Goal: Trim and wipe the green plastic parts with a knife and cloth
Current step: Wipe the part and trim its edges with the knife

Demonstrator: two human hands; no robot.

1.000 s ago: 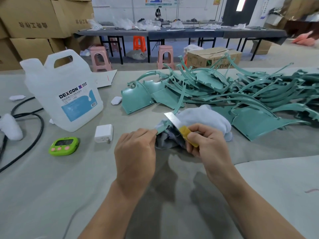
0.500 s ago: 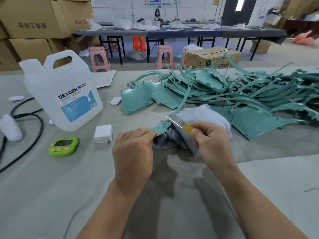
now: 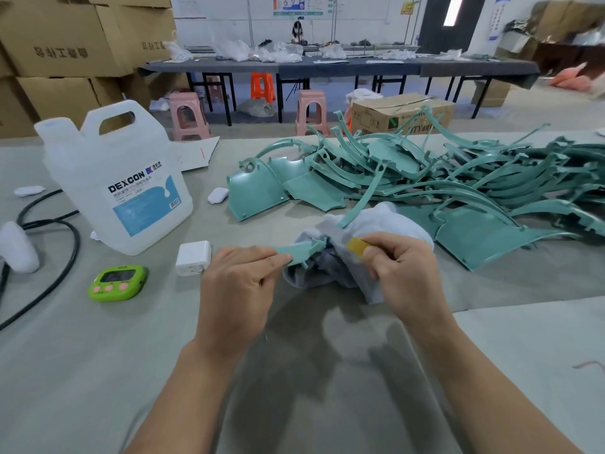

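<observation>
Nearest, two bare forearms reaching forward over a grey-covered table [image 3: 98,355].

Left hand [image 3: 235,290]: fingers curled, thumb and forefinger pinching one end of a thin, curved green plastic part [image 3: 302,250], held just above the table.

Right hand [image 3: 406,273]: fingers curled round a knife [image 3: 357,246] with a yellow handle, pointed toward the part's far end. Blade blurred, so contact with the plastic unclear.

Directly beneath and behind both, a bunched white and grey cloth [image 3: 327,276], touching the part. Whether also gripped by the right hand, hard to tell.

Left of the hands, a white plug adapter [image 3: 193,262], a green timer [image 3: 118,282], a black cable [image 3: 73,250], and a large translucent jug [image 3: 114,185] labelled DEXCON.

Farther back and to the right, a big tangled pile of green parts [image 3: 458,191] spread across the table.

Beyond, pink and orange stools, dark worktables, stacked cardboard boxes.

Judged progress: trimming of a single part in hand, wiping of it probably not yet done. No separate stack of finished pieces apparent, so most of the job likely left.
</observation>
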